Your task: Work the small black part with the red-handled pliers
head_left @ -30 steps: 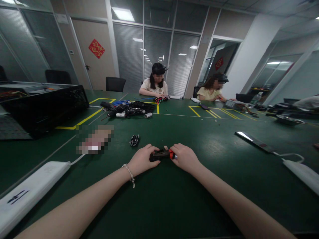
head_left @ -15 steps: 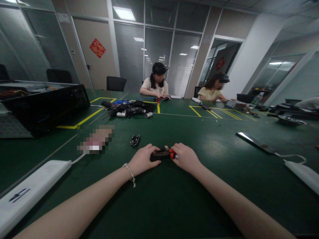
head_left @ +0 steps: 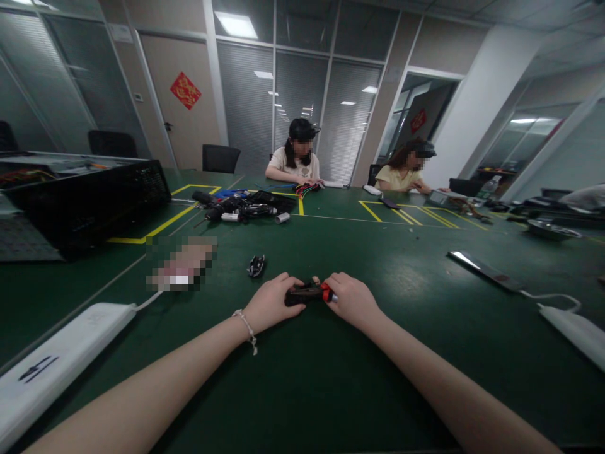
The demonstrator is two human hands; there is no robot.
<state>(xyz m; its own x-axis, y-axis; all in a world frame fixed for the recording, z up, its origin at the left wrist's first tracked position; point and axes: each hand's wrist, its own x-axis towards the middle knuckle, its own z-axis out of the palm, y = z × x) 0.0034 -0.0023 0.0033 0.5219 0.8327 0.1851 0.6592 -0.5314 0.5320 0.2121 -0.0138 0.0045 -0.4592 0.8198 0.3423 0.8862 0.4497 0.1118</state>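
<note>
Both hands are together over the green table (head_left: 302, 378). My left hand (head_left: 267, 299), with a bracelet at the wrist, is closed around the left end of a black plastic part (head_left: 302, 294). At that part's right end, my right hand (head_left: 352, 297) pinches a small red piece (head_left: 327, 292) with a greyish end; its exact kind is too small to make out. A little tan bit (head_left: 316, 280) shows at the black part's upper edge. Just beyond my left hand lies a small black-and-silver part (head_left: 256, 266), touched by neither hand.
White power banks (head_left: 66, 359) and phones flank my arms, joined by cables. Farther off sits a pile of black tools and parts (head_left: 246, 205). A black computer case (head_left: 89, 205) stands at left, a metal bowl (head_left: 553, 230) at right. Two people (head_left: 295, 161) sit across the table.
</note>
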